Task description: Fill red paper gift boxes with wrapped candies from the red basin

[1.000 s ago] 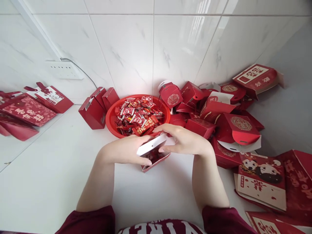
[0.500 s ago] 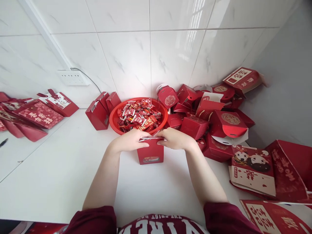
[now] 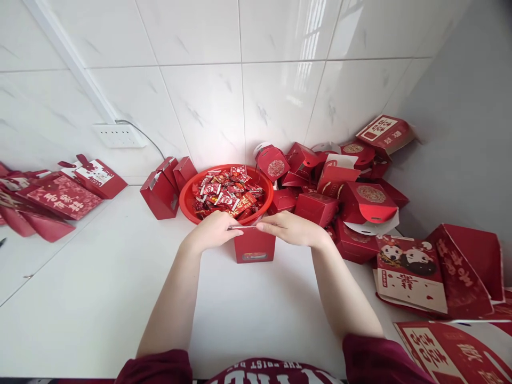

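Observation:
A small red gift box [image 3: 255, 246] stands upright on the white table, an oval window low on its near face. My left hand [image 3: 216, 230] pinches the top edge at its left corner, thumb on the near side. On the right corner, my right hand [image 3: 294, 228] grips the same edge, with its far fingers hidden behind the box. Just beyond the box sits a round red plastic basket [image 3: 184, 198] filled with wrapped candies [image 3: 228, 198].
Several red boxes [image 3: 318, 208] are heaped on the right. Flat printed cartons [image 3: 412, 272] lie nearer on that side. Left of the basket stand folded red boxes [image 3: 160, 194]; more red gift bags [image 3: 64, 197] lie farther left. A power socket [image 3: 119, 135] is on the tiled wall.
The top of the box has come closer together between my hands, and its white inner flaps show less. The box sits slightly farther right in view.

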Available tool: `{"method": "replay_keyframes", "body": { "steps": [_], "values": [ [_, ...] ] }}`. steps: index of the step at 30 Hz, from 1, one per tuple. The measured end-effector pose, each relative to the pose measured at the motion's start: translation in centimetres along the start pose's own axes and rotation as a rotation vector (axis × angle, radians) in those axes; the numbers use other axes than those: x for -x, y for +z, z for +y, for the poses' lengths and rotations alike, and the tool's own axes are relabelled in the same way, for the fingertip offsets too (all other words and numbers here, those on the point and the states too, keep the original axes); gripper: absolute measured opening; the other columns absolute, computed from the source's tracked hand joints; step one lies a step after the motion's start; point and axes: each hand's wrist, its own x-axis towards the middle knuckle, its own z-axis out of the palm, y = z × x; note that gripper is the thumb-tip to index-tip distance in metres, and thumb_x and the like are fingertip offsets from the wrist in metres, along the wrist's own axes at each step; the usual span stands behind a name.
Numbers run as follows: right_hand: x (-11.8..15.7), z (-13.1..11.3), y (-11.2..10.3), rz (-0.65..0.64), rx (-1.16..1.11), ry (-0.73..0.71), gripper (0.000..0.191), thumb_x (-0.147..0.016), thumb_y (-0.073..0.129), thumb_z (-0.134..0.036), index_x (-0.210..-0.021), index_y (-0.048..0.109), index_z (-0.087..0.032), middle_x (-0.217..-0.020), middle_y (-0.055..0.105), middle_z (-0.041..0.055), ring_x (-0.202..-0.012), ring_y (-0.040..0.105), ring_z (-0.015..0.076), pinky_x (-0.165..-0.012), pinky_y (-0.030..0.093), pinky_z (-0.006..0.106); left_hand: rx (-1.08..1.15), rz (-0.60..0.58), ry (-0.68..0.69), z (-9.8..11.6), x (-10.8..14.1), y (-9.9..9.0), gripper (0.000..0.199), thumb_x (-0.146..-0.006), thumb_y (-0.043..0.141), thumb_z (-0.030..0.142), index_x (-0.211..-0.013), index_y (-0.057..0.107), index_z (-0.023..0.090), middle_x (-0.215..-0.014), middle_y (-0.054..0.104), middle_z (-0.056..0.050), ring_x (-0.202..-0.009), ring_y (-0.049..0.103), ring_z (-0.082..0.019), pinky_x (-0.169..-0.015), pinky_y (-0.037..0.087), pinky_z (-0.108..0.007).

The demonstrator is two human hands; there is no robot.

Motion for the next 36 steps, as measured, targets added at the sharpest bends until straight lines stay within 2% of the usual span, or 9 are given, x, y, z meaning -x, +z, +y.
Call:
{"method": "replay_keyframes", "body": {
  "steps": [3,8,12,14,19,26,30,32,36],
  "values": [
    [-0.1,-0.1,-0.2,-0.02,-0.027,0.009,0.048,-0.105,0.032,-0.045,-0.102,0.071,-0.018,-0.08,0.069,0.0014,-0.068,0.057,0.016,-0.069,0.043,0.028,0.008,-0.006,0.016,0.2,0.0,0.0,0.032,-0.087,0.055,0.035,-0.07,0.073,0.014,-0.057,0.055,0.0,-0.054,0.04,-0.012,-0.053,0.027,-0.025],
    [-0.8,0.6,0.1,-0.082,-0.089,-0.028,0.032,-0.1,0.044,-0.033,-0.113,0.07,-0.02,-0.104,0.073,0.0035,-0.086,0.063,0.0175,-0.079,0.045,0.028,0.067,-0.023,0.063,0.6,0.2,-0.2,0.03,-0.087,0.051,0.031,-0.07,0.07,0.016,-0.061,0.055,0.001,-0.057,0.042,-0.012,-0.054,0.026,-0.024],
    [-1.3,1.1,0.4,-0.08,-0.051,-0.01,0.033,-0.099,0.044,-0.032,-0.103,0.074,-0.018,-0.089,0.072,0.0032,-0.073,0.059,0.0169,-0.071,0.043,0.028,0.054,-0.063,0.043,0.5,0.2,-0.2,0.022,-0.081,0.06,0.034,-0.068,0.063,0.017,-0.063,0.054,0.001,-0.058,0.044,-0.013,-0.054,0.026,-0.025],
    [-1.5,1.4,0.5,-0.069,-0.04,-0.019,0.033,-0.099,0.044,-0.033,-0.097,0.074,-0.018,-0.081,0.069,0.0019,-0.069,0.056,0.0157,-0.067,0.041,0.027,0.065,-0.081,0.017,0.3,0.1,-0.1,0.028,-0.081,0.063,0.039,-0.064,0.056,0.018,-0.06,0.048,0.002,-0.055,0.04,-0.012,-0.053,0.025,-0.025],
    [-1.7,2.1,0.6,-0.032,-0.021,-0.076,0.037,-0.101,0.045,-0.033,-0.077,0.067,-0.017,-0.066,0.058,-0.0028,-0.059,0.045,0.0116,-0.061,0.036,0.025,0.105,-0.056,0.013,-0.2,-0.3,0.1,0.047,-0.093,0.048,0.042,-0.056,0.032,0.018,-0.056,0.026,0.004,-0.052,0.024,-0.011,-0.052,0.018,-0.029],
    [-2.2,2.5,0.8,-0.065,-0.189,-0.199,0.028,-0.099,0.051,-0.031,-0.105,0.075,-0.017,-0.105,0.075,0.0026,-0.093,0.067,0.0181,-0.089,0.048,0.028,0.087,-0.133,0.051,-0.2,-0.4,-0.1,0.045,-0.091,0.05,0.038,-0.057,0.029,0.018,-0.056,0.025,0.004,-0.052,0.022,-0.01,-0.053,0.017,-0.028],
    [-2.0,1.1,1.1,-0.024,-0.257,-0.252,0.027,-0.097,0.056,-0.034,-0.106,0.076,-0.016,-0.104,0.076,0.0038,-0.094,0.069,0.0189,-0.089,0.05,0.028,0.039,-0.145,0.028,0.3,2.4,-2.4,0.045,-0.09,0.05,0.04,-0.055,0.037,0.017,-0.054,0.032,0.003,-0.052,0.027,-0.01,-0.052,0.022,-0.028],
    [-1.3,0.4,0.7,0.01,-0.308,-0.254,0.029,-0.096,0.058,-0.036,-0.111,0.075,-0.017,-0.105,0.076,0.0044,-0.095,0.07,0.0191,-0.087,0.051,0.028,0.046,-0.066,-0.046,0.0,5.7,-4.3,0.043,-0.09,0.051,0.046,-0.057,0.048,0.017,-0.057,0.046,0.001,-0.055,0.039,-0.012,-0.054,0.03,-0.026],
    [0.7,-0.4,-0.9,0.062,-0.346,-0.183,0.029,-0.096,0.06,-0.039,-0.114,0.073,-0.02,-0.108,0.075,0.0049,-0.096,0.07,0.0195,-0.086,0.053,0.028,0.034,0.448,-0.43,-2.2,13.7,-7.4,0.034,-0.083,0.055,0.054,-0.075,0.069,0.023,-0.07,0.067,0.003,-0.069,0.056,-0.018,-0.063,0.044,-0.025]
  ]
}}
